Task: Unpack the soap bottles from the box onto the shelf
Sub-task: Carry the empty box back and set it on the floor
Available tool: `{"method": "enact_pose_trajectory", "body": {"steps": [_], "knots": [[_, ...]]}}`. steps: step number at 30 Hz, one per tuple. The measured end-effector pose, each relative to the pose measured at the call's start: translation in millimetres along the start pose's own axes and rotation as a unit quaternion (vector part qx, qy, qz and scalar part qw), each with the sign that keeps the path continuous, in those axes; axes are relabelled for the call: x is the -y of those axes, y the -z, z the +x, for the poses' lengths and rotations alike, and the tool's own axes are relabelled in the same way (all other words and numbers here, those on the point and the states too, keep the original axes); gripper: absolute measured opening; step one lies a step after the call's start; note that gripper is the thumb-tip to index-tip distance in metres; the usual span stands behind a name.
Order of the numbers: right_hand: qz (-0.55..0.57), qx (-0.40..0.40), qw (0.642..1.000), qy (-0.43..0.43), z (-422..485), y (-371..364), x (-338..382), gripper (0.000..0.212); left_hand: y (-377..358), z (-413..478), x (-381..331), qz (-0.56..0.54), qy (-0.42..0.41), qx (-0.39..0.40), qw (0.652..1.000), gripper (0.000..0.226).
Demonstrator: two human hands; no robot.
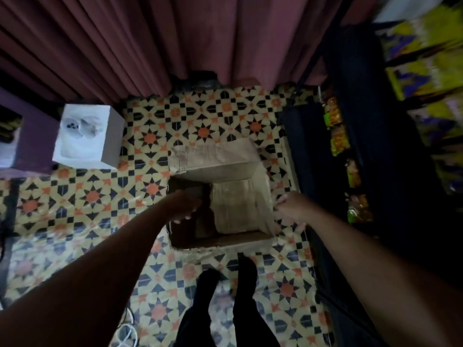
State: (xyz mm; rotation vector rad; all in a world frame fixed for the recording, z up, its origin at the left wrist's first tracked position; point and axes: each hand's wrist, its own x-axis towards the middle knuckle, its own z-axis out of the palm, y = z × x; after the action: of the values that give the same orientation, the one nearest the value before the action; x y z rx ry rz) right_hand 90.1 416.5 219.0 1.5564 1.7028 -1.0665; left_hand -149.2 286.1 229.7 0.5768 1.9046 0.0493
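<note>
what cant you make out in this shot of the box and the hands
- Head view: no soap bottles can be made out in the box; its left side is dark and the left hand covers it.
- Right hand at the box's right flap: grip blurred.
- Shelf goods: smeared, labels unreadable.

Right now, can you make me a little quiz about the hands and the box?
1. True or false: the cardboard box stands on a table.
2. Which hand pinches the box's side flap? A left, B right.
3. Fill in: the left hand reaches over the box's ____ top.

Key: 1 false, it stands on the patterned floor. 2 B, the right hand. 3 open.
</note>
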Motion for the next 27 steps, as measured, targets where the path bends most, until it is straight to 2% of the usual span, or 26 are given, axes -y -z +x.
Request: {"method": "enact_pose_trajectory", "body": {"steps": [4,7,9,12,15,18,23,27], "knots": [[0.04,0.039,0.998,0.011,-89,23,-2,0.043,1,-59,-50,0.063,-0.063,0.097,0.991,0.033],[0.086,0.03,0.996,0.021,-150,27,-20,0.048,-7,-102,-85,0.153,-0.11,0.153,0.97,0.04],[0.13,0.008,0.991,0.015,-187,23,-42,0.043,-22,-127,-102,0.219,-0.133,0.17,0.952,0.042],[0.209,-0.016,0.978,-0.023,-232,8,-86,0.018,-56,-163,-128,0.289,-0.166,0.176,0.926,0.038],[0.264,-0.04,0.961,-0.067,-273,-16,-134,0.026,-99,-203,-153,0.352,-0.212,0.21,0.887,0.031],[0.326,-0.073,0.937,-0.1,-317,-49,-181,0.034,-159,-238,-169,0.443,-0.276,0.205,0.828,0.033],[0.42,-0.116,0.886,-0.158,-397,-124,-261,0.037,-280,-321,-176,0.586,-0.343,0.236,0.695,0.042],[0.505,-0.174,0.81,-0.241,-458,-214,-324,0.036,-383,-388,-152,0.675,-0.381,0.254,0.578,0.04]]}}
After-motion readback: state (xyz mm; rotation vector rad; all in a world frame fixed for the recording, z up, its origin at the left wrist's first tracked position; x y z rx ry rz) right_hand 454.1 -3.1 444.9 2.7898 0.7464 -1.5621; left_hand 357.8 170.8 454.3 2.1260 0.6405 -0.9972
